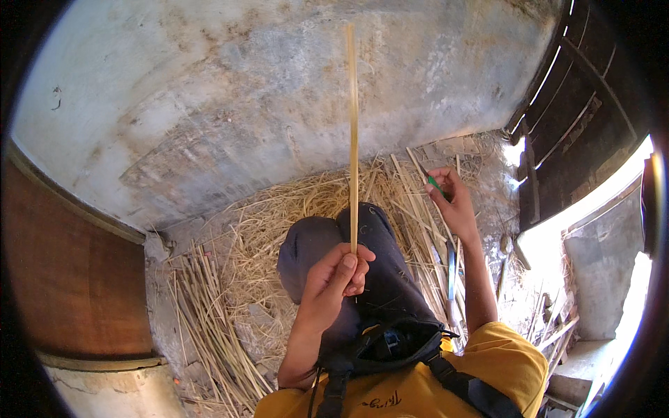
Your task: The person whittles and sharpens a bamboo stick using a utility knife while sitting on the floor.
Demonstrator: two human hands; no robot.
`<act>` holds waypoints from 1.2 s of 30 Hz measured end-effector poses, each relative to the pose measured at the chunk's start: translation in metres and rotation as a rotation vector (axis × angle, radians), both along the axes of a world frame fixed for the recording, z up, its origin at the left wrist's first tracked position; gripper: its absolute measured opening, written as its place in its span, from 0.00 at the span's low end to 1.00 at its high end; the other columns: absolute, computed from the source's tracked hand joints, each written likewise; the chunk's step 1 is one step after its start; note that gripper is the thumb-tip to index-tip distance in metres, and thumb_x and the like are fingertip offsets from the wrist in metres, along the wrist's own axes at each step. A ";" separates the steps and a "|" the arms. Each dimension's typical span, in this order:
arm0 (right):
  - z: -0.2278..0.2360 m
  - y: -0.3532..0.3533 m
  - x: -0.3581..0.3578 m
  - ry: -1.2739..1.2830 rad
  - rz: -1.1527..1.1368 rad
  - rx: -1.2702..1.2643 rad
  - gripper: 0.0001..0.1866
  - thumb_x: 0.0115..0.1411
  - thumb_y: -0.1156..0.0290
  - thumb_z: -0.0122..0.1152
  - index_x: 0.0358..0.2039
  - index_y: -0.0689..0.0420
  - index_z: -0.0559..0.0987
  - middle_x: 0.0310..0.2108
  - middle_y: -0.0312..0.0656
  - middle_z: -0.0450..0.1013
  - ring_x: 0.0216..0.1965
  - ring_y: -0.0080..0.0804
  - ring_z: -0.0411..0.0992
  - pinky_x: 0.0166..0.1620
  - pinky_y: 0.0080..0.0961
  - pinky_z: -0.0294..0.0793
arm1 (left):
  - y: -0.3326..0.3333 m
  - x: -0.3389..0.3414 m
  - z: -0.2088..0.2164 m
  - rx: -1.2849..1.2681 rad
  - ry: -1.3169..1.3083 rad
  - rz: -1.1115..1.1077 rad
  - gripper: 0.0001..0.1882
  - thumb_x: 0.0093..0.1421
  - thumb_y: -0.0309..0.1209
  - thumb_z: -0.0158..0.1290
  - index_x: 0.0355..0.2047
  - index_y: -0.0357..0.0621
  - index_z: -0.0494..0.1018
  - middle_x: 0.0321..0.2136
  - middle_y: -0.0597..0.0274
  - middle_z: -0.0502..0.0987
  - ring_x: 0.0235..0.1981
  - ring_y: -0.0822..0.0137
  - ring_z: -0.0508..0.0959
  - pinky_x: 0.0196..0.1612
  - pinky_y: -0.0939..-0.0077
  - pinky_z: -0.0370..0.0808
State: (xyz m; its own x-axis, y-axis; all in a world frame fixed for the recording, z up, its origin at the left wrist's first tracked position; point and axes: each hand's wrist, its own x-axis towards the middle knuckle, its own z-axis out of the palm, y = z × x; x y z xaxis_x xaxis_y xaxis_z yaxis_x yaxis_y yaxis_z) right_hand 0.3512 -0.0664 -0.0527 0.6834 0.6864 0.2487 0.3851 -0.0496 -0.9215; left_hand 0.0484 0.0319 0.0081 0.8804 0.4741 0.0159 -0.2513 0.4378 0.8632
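Note:
My left hand [339,274] is closed in front of my knees, thumb and fingers pinching the lower end of a long, thin bamboo strip [353,139]. The strip stands nearly upright in the view, its far end in front of the wall. Out to the right, my right hand [453,200] is closed around the green handle of a knife [436,186]. Its slim blade points up and left, apart from the strip, and is hard to separate from the pale strips behind it.
Straw-like shavings [279,202] cover the floor around my knees. A bundle of thin strips [209,313] lies at left, and wider bamboo strips [418,216] lie at right. A stained wall [244,90] rises ahead; a brown wooden panel [77,272] stands left, and dark slats [578,104] right.

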 end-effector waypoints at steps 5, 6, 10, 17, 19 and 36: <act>0.055 0.002 -0.064 -0.079 0.092 0.248 0.16 0.59 0.75 0.74 0.46 0.58 0.79 0.40 0.41 0.79 0.40 0.27 0.79 0.43 0.28 0.77 | -0.005 0.001 0.009 0.045 0.067 0.053 0.12 0.79 0.35 0.43 0.48 0.41 0.73 0.28 0.71 0.67 0.26 0.81 0.61 0.29 0.85 0.60; 0.064 0.002 -0.076 -0.154 0.145 0.308 0.16 0.57 0.75 0.76 0.45 0.58 0.80 0.39 0.40 0.80 0.38 0.30 0.80 0.42 0.29 0.79 | -0.006 0.001 0.010 0.073 0.096 0.079 0.12 0.79 0.35 0.43 0.47 0.41 0.73 0.28 0.70 0.68 0.26 0.81 0.61 0.29 0.85 0.60; 0.089 0.010 -0.107 -0.471 0.325 0.362 0.17 0.53 0.76 0.78 0.43 0.56 0.82 0.36 0.40 0.79 0.34 0.36 0.81 0.37 0.29 0.80 | -0.010 0.001 0.013 0.156 0.134 0.141 0.13 0.79 0.36 0.43 0.48 0.41 0.72 0.28 0.71 0.68 0.26 0.81 0.63 0.29 0.85 0.60; 0.078 0.012 -0.116 -0.684 0.372 0.340 0.16 0.51 0.72 0.79 0.41 0.50 0.84 0.36 0.38 0.78 0.30 0.35 0.81 0.28 0.29 0.79 | -0.018 0.002 0.018 0.468 0.232 0.354 0.11 0.78 0.34 0.46 0.45 0.39 0.74 0.24 0.72 0.67 0.26 0.79 0.63 0.29 0.81 0.61; 0.077 0.012 -0.116 -0.726 0.366 0.325 0.16 0.51 0.71 0.79 0.41 0.49 0.85 0.36 0.38 0.77 0.30 0.34 0.80 0.27 0.29 0.79 | -0.021 0.003 0.021 0.500 0.274 0.388 0.11 0.78 0.33 0.46 0.45 0.39 0.74 0.24 0.70 0.68 0.25 0.78 0.64 0.29 0.79 0.62; 0.071 0.013 -0.116 -0.840 0.309 0.404 0.16 0.49 0.68 0.79 0.40 0.49 0.86 0.34 0.37 0.78 0.27 0.31 0.80 0.23 0.28 0.78 | -0.028 0.001 0.027 0.837 0.418 0.551 0.09 0.76 0.31 0.48 0.39 0.39 0.71 0.19 0.64 0.71 0.19 0.76 0.69 0.24 0.75 0.64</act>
State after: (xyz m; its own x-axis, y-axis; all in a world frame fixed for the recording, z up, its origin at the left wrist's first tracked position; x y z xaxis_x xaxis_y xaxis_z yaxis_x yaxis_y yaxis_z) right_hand 0.2351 -0.0531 0.0186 -0.0180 0.5619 0.8270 0.8661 0.4220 -0.2679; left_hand 0.0496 0.0037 0.0350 0.5604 0.7841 0.2666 0.1503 -0.4129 0.8983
